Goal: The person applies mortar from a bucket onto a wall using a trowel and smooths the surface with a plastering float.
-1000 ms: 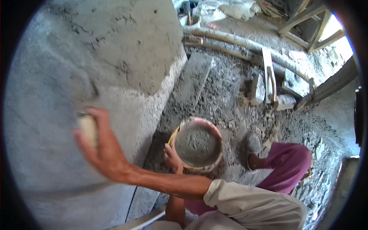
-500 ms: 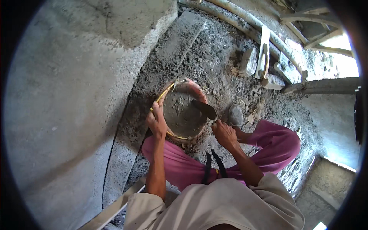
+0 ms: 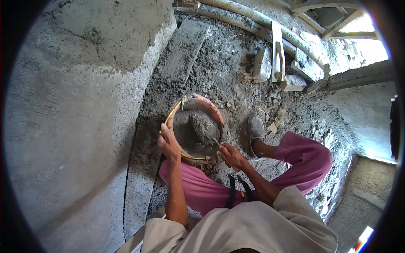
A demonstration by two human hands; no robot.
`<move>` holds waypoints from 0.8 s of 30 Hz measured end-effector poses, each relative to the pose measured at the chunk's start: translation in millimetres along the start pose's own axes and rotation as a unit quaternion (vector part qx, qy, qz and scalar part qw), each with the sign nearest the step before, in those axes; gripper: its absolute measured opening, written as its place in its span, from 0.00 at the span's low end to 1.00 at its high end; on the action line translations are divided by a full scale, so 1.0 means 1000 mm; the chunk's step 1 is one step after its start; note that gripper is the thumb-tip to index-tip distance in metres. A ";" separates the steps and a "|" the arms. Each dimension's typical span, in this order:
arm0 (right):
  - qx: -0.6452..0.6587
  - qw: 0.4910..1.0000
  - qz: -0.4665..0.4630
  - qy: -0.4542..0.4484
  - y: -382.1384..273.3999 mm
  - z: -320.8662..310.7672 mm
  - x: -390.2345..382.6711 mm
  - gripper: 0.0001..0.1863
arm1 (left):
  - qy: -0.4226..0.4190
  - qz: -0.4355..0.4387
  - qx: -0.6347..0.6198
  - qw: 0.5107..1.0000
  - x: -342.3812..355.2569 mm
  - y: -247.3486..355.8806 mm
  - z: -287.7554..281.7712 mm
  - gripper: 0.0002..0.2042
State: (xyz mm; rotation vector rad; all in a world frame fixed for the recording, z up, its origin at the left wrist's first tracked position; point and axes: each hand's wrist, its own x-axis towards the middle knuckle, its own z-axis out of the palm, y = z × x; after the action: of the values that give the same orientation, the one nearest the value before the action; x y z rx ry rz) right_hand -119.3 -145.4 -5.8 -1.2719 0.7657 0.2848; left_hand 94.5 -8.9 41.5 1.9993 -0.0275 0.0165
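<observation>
A round reddish pan (image 3: 209, 110) full of wet grey mortar (image 3: 196, 130) rests against my knee on the rubble floor. My left hand (image 3: 168, 143) grips the pan's near left rim, by its yellow band. My right hand (image 3: 231, 155) is closed on the handle of a trowel (image 3: 216, 142), whose blade is buried in the mortar. My legs in magenta trousers (image 3: 295, 162) are bent under me, one shoe (image 3: 255, 126) to the right of the pan.
A freshly plastered grey wall (image 3: 76, 118) fills the left. A mortar-covered plank (image 3: 177, 63) lies along its foot. Bricks (image 3: 261, 65), a wooden float (image 3: 277, 50) and a pipe (image 3: 253, 19) lie beyond the pan. A wooden frame (image 3: 337, 29) stands at the upper right.
One second ago my left hand was pressing a float against the wall. It has come down to the pan's rim, and my right hand has sunk the trowel into the mortar.
</observation>
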 end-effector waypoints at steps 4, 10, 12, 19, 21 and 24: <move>0.046 0.999 0.024 0.005 -0.021 0.009 -0.011 0.20 | -0.023 -0.054 -0.042 0.997 -0.002 0.013 -0.003 0.32; 0.351 0.930 0.030 0.106 -0.085 0.001 -0.033 0.26 | -0.009 -0.074 0.041 0.996 0.001 -0.004 -0.006 0.30; 0.347 0.920 -0.102 0.148 -0.118 -0.016 -0.035 0.24 | 0.005 -0.034 0.031 0.999 0.000 -0.009 -0.004 0.28; 0.247 0.729 -0.439 0.463 -0.204 -0.078 0.045 0.17 | -0.019 0.009 -0.053 0.998 -0.004 -0.005 0.001 0.23; 0.202 0.643 -0.477 0.564 -0.236 -0.049 0.092 0.18 | -0.006 -0.056 -0.018 0.998 -0.005 -0.008 0.003 0.22; 0.152 0.780 -0.363 0.486 -0.304 0.066 0.107 0.17 | -0.009 -0.069 -0.006 0.998 0.000 -0.017 0.005 0.22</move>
State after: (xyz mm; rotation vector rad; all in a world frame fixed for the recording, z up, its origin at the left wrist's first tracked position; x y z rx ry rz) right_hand 160.6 -198.4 157.8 -1.2601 1.0361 -1.1833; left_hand 95.0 -5.8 23.8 1.9849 0.0993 -0.0914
